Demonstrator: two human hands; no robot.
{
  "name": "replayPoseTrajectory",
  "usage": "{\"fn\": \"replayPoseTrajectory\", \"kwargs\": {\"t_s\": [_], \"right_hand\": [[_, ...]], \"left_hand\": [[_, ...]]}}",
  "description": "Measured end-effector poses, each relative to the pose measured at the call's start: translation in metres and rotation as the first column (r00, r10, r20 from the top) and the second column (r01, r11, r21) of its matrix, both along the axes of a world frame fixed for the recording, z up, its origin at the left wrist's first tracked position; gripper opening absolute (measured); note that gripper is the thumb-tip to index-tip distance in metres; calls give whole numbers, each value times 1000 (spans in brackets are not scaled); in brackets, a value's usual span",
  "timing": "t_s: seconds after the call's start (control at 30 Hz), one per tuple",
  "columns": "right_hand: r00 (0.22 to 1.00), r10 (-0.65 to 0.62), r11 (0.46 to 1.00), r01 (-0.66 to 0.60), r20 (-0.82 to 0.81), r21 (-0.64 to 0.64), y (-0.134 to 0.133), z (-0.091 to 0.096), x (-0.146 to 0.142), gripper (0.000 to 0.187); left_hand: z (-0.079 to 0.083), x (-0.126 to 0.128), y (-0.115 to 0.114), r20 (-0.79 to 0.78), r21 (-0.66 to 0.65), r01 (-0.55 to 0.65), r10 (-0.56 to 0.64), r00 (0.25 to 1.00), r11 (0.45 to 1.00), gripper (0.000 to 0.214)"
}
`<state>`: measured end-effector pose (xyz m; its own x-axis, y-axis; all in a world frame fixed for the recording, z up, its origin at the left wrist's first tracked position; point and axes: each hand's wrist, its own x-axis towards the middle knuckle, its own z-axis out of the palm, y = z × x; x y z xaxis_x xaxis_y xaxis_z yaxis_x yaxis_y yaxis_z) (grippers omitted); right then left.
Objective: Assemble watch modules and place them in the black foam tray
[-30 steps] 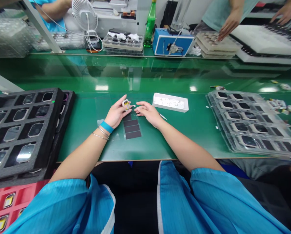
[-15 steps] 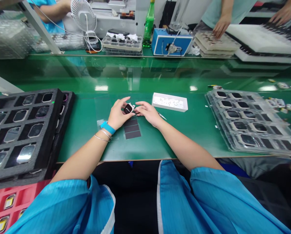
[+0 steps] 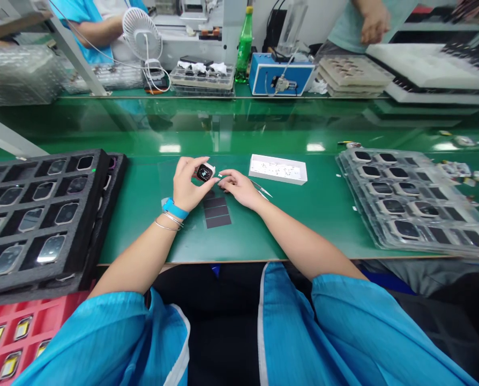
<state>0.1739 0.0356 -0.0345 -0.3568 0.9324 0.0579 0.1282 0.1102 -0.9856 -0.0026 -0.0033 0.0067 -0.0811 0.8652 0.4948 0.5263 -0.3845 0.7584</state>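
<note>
Left hand: your left hand [image 3: 187, 185], fingers pinching watch body [image 3: 204, 172] just above tabletop [image 3: 304, 225]
Right hand: your right hand [image 3: 239, 187] beside it, fingers together; can't tell if pinching
Below: 3 dark strips [image 3: 216, 210] btw your wrists

The smartwatch body [image 3: 204, 172] has been turned over: a second ago its yellow inside faced up, and now its dark screen faces the camera. The left hand [image 3: 189, 185] that pinches it has risen from lying low on the bench to standing more upright, with the fingertips curled over the case. The right hand [image 3: 237, 187] has slid a little toward the left hand, its fingers drawn closer together. At the bench's far edge, a co-worker's hand [image 3: 370, 22] has lifted off the stack of trays [image 3: 356, 69].
</note>
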Motion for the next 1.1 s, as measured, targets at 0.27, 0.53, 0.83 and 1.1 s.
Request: {"fn": "replayPoseTrajectory", "kwargs": {"t_s": [0.27,0.53,0.83,1.1], "right_hand": [[997,20,998,-24,76,51,-1,0,1,31],[982,42,986,-71,183,150,-7,-1,6,38],[964,55,981,-101,261,163,-6,-6,5,55],[957,48,977,-104,286,184,-8,-4,7,58]], "left_hand": [[59,-19,-31,-50,238,-129,145,988,963,55],[75,-124,-136,-154,229,-577,614,774,784,49],[50,-220,-208,-432,-50,-898,801,414,437,36],[47,-232,-192,-528,-124,-900,741,416,417,27]]}}
